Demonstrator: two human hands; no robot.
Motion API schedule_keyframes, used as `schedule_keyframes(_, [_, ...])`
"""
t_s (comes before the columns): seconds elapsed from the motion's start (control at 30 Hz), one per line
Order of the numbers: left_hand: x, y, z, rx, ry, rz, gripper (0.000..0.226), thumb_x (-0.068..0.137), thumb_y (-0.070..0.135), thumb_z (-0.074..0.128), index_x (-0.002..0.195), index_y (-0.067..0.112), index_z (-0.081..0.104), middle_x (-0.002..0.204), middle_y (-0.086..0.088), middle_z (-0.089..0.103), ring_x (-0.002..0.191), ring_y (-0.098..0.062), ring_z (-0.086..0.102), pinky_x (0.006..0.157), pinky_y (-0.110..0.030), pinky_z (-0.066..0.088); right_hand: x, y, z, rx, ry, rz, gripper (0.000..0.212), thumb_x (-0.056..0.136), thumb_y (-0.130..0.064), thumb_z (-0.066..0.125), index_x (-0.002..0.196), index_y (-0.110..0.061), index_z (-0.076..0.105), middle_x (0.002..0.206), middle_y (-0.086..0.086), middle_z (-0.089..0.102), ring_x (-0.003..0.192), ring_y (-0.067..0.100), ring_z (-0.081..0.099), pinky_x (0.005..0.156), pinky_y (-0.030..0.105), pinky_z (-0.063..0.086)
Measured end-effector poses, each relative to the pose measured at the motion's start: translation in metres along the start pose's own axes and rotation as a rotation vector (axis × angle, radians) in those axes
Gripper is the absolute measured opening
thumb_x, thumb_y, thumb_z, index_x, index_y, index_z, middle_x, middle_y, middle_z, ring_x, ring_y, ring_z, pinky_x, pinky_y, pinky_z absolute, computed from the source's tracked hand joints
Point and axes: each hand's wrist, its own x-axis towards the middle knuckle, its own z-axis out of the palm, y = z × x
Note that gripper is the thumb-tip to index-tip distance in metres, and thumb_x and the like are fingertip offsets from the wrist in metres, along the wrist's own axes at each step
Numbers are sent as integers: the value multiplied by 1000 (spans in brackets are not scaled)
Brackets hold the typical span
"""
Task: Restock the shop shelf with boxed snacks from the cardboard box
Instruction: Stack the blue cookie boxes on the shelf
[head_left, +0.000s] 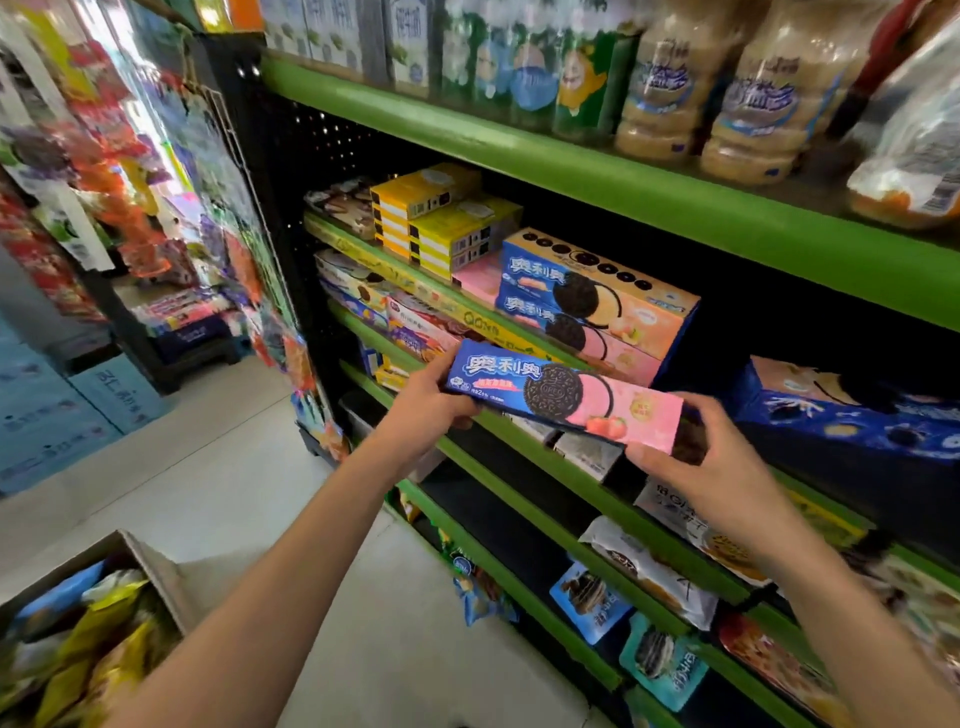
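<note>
While gripped at both ends, hangs level in front of the green shelf (597, 179): a long blue-and-pink boxed snack (563, 393), printed face toward the camera, dark cookie picture at its middle.

Far below and left of the left hand (434, 402): open cardboard box (156, 569) on the pale floor (249, 467), stuffed with yellow and blue snack bags (78, 639). Farther left and beyond: blurred hanging packets (104, 156) and stacked blue cartons (62, 410).

Left hand curled round the blue end of the boxed snack, thumb on top edge, fingers hidden behind. Forearm stretched up from the lower left corner.

Above and behind the left hand, on the shelf board: stack of yellow boxes (441, 218), then a pink box (478, 278) lying flat just beside two stacked cookie boxes (597, 299) of the same brand, orange over pink. Held box just in front of and below that stack, apart from it.

Right hand (711, 467) clamped on the pink end, thumb on the front face near the lower corner, fingers wrapped over the end flap. Forearm running down to the lower right corner.

Right of the right hand, same shelf level: large dark blue cookie box (852, 410), partly in shadow. Below both hands: lower green shelf edges with white and blue wrapped snack packs (649, 571). High above the right hand, on the top board: tan bottle multipacks (748, 88) and milk cartons (363, 36), blurred.
</note>
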Motion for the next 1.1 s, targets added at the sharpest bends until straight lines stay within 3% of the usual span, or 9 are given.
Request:
schedule_keyframes(0.1, [20,-10,-13,-26,-30,-18,71,85,-6,64,146,23,44,84,16,73,74,-2,65,67,-23,57,10,-5,17,46,-2,62,66,64,-62,77,116,-62,37,109,-33,59,101,-8,58,79,29,51])
schedule_keyframes(0.2, [34,-16,-23,-56,-68,-21,72,85,-9,62,146,25,41,83,18,72,70,0,63,64,-23,55,17,-13,28,70,3,102,71,52,-78,72,112,-72,34,100,-40,60,89,-14,60,65,25,53])
schedule_keyframes(0.3, [46,-19,-31,-62,-113,-26,70,87,-6,63,146,24,41,92,10,70,76,-5,63,64,-23,55,22,-18,35,60,9,129,74,54,-80,73,116,-72,34,103,-44,58,88,-14,59,69,33,54])
schedule_keyframes(0.43, [60,-24,-37,-51,-147,-32,68,87,0,66,143,29,42,94,11,70,76,-5,66,55,-20,54,28,-21,40,57,17,157,76,51,-82,72,116,-72,35,103,-47,56,91,-16,57,73,32,52])
schedule_keyframes(0.53, [71,-28,-38,-68,-174,-36,72,85,-3,69,144,27,41,106,3,69,85,-12,67,73,-31,58,30,-20,40,33,22,181,81,46,-88,69,118,-73,34,103,-44,58,89,-10,62,68,32,54])
schedule_keyframes(0.7, [81,-30,-36,-80,-197,-34,71,83,-6,69,141,26,43,110,2,68,78,-5,68,63,-22,56,34,-17,39,64,11,199,89,46,-85,73,125,-67,37,113,-29,64,105,5,63,81,43,58])
schedule_keyframes(0.83, [87,-28,-32,-79,-217,-13,71,83,-7,69,141,23,42,112,2,67,81,-2,67,66,-21,57,36,-14,34,72,16,195,86,50,-81,75,126,-64,39,116,-36,60,111,1,60,85,42,56])
schedule_keyframes(1.1, [84,-20,-26,-79,-252,-14,70,83,-8,70,139,24,42,114,-1,66,84,-3,68,69,-23,58,33,-14,26,60,10,168,73,58,-69,78,121,-66,40,113,-37,61,101,-13,59,80,31,52])
